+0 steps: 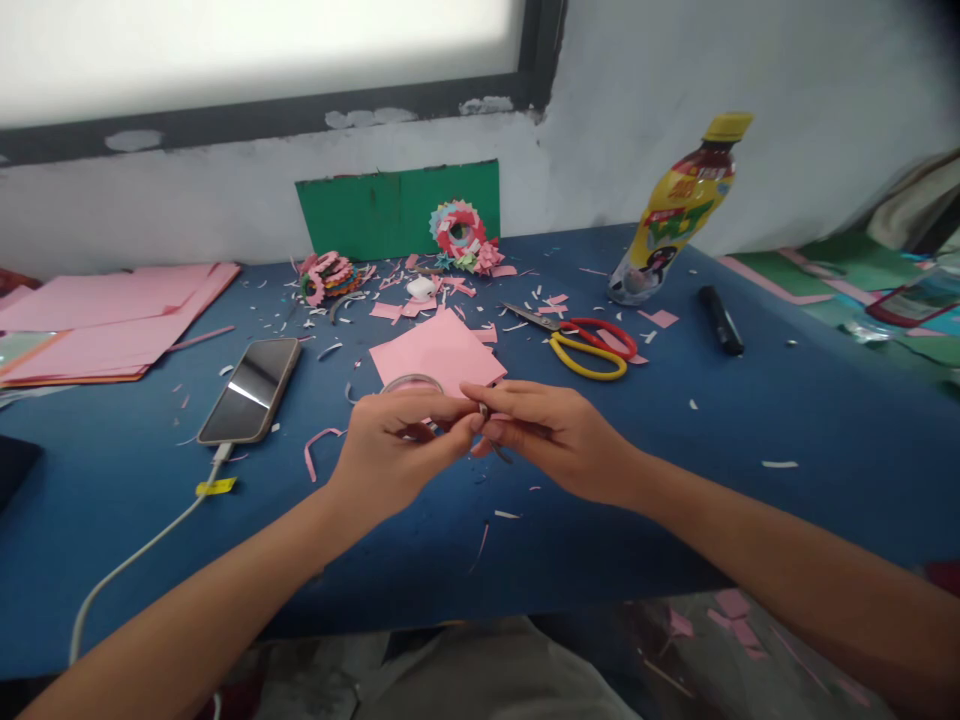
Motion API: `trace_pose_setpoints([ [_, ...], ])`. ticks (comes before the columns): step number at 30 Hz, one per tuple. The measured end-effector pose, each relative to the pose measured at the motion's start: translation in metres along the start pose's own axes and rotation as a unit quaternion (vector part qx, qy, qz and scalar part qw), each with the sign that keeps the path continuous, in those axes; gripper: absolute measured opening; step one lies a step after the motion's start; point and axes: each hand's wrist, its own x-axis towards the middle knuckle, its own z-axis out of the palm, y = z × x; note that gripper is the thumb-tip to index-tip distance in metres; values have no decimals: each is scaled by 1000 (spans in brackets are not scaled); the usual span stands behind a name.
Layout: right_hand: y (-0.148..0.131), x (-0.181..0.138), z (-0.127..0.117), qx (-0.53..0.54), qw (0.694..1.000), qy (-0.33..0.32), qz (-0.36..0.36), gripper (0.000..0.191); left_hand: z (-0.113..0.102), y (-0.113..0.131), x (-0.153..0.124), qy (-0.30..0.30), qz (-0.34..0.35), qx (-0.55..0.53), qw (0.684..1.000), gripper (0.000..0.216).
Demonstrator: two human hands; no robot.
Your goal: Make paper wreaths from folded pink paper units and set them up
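Note:
Both my hands meet over the near middle of the blue table. Between thumb and fingertips, my left hand [405, 435] pinches a thin grey strip [412, 379], which arcs up behind the fingers. My right hand [559, 430] closes on the same strip from the other side, fingertips nearly touching the left ones. A small dark, rolled-looking bit shows between the fingertips; its shape is mostly hidden. Just beyond the hands lies a pink paper square [442, 350]. Scissors [581, 338] with red and yellow handles rest to its right, their blades parted.
A phone [253, 390] on a white cable and pink sheets [112, 320] lie left. Paper rings [459, 232] stand by a green board [397, 205] at the back. A drink bottle [679, 215] and a black marker [721, 320] are right. Paper scraps litter the table [810, 520].

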Motion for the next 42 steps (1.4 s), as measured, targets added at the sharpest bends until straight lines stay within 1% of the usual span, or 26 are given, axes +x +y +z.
trace_pose_setpoints([
  [5, 1, 0, 1, 15, 999, 0, 29, 37, 0, 0, 1, -11, -17, -13, 1000, 7],
  [10, 0, 2, 4, 107, 993, -5, 50, 36, 0, 0, 2, -11, -20, -23, 999, 8],
  [13, -1, 2, 4, 143, 988, -5, 62, 36, 0, 0, 2, -15, -37, -41, 998, 8],
  [18, -2, 2, 2, 139, 986, -10, 89, 37, 0, -2, 1, -9, -77, -73, 994, 6],
  [20, -3, 2, 1, 159, 981, -10, 110, 36, 0, -2, 1, -3, -89, -95, 992, 6],
  [22, -3, 2, 2, 217, 967, -9, 135, 34, -1, -2, 1, 0, -104, -122, 987, 6],
  [23, -2, 2, 2, 260, 954, -7, 148, 32, -1, -1, 2, 1, -112, -139, 984, 6],
  [27, -2, 4, 4, 441, 879, 5, 180, 13, 0, -1, 3, -3, -145, -203, 968, 7],
  [29, -2, 4, 5, 477, 857, -9, 195, 13, 0, -1, 4, -15, -157, -233, 960, 11],
  [31, -3, 5, 5, 478, 852, -24, 212, 15, 0, -1, 4, -31, -164, -249, 954, 16],
  [34, -5, 6, 5, 450, 864, -22, 224, 16, -1, -1, 5, -46, -149, -239, 958, 14],
  [36, -5, 5, 5, 400, 891, 7, 213, 13, -2, 0, 5, -37, -121, -222, 967, 12],
  [39, -7, 3, 4, 265, 945, 73, 179, 9, -3, 2, 4, -7, -78, -190, 979, 15],
  [40, -8, 2, 3, 218, 958, 86, 165, 8, -2, 3, 3, 2, -68, -177, 982, 15],
  [42, -11, 1, 0, 131, 977, 90, 140, 7, -1, 4, 1, 19, -52, -148, 987, 16],
])
